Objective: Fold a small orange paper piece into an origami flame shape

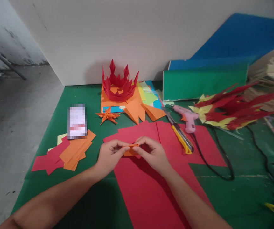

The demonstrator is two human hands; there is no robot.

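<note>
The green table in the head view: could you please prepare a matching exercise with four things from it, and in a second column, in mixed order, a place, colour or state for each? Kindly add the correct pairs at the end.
Things:
1. Crown
2. Small paper
3. Cutter
4. Glue gun

Place, colour or state:
A. Yellow-handled
B. Standing on an orange sheet
C. Pink
D. Held between the left hand and the right hand

Right pairs: 1-B, 2-D, 3-A, 4-C
</note>
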